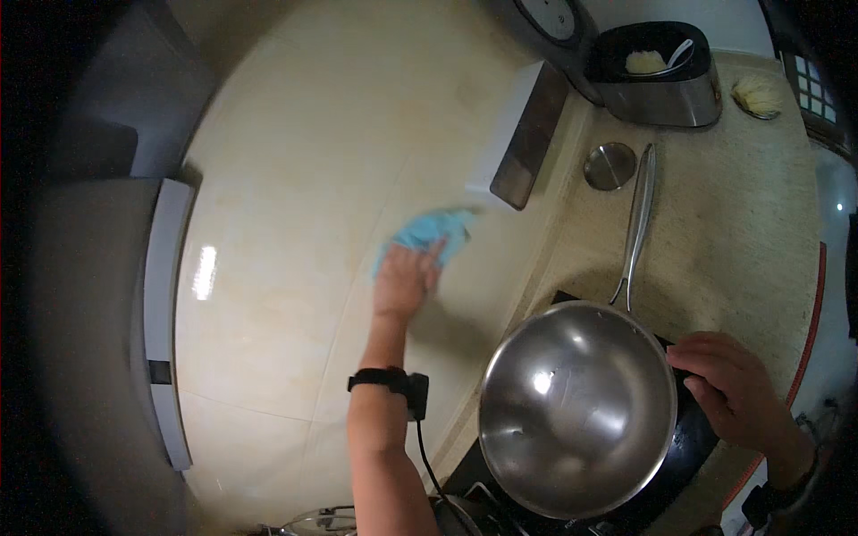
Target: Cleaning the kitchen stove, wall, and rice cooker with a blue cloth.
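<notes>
My left hand (pixel 404 280) presses a light blue cloth (pixel 429 231) against the cream tiled wall (pixel 288 281). A black strap with a small box and a cable circles that wrist. To the right, a stainless steel wok (pixel 580 409) sits over a black cooktop (pixel 694 429), its long metal handle (pixel 640 221) pointing toward the top of the picture. Beside the wok's right rim is my right hand (pixel 727 388), fingers slightly bent and holding nothing. Its fingertips reach the rim; whether they touch it I cannot tell.
A white box with a dark front (pixel 529 137) juts out above the counter (pixel 724 221). Near the handle lies a round metal disc (pixel 610 166). Farther up stand a steel-sided container (pixel 660 100) and a pale fibrous bundle (pixel 757 97). A grey hood-like unit (pixel 100 321) borders the left.
</notes>
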### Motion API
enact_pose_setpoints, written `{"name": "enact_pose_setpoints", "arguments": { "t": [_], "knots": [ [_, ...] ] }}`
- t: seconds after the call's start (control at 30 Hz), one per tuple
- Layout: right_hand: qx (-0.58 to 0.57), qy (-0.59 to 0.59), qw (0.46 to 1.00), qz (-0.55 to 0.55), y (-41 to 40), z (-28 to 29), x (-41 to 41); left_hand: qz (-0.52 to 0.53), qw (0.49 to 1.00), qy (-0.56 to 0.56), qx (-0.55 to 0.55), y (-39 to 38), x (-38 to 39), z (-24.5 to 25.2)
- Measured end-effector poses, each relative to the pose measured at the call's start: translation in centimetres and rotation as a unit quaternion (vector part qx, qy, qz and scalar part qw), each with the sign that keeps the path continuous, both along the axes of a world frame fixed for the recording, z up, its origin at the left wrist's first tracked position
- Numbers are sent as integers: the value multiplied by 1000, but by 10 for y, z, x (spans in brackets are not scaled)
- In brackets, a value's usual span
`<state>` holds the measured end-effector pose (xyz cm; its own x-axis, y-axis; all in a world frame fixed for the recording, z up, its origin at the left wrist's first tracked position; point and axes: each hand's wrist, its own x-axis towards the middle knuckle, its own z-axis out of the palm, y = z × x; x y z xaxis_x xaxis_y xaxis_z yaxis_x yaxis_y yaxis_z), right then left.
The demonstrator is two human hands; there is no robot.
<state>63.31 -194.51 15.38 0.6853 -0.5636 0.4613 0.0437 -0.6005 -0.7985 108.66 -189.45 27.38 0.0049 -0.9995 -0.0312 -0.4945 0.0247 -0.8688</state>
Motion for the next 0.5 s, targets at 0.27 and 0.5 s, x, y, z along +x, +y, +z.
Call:
{"name": "enact_pose_setpoints", "arguments": {
  "t": [0.27, 0.5],
  "knots": [
    [10, 17, 1000, 22, 9, -5, 3, 73, 985, 84, 133, 199, 33, -63],
    [21, 14, 1000, 15, 13, -8, -1, 311, 929, 28, -198, 155, 5, 36]
  ]
}}
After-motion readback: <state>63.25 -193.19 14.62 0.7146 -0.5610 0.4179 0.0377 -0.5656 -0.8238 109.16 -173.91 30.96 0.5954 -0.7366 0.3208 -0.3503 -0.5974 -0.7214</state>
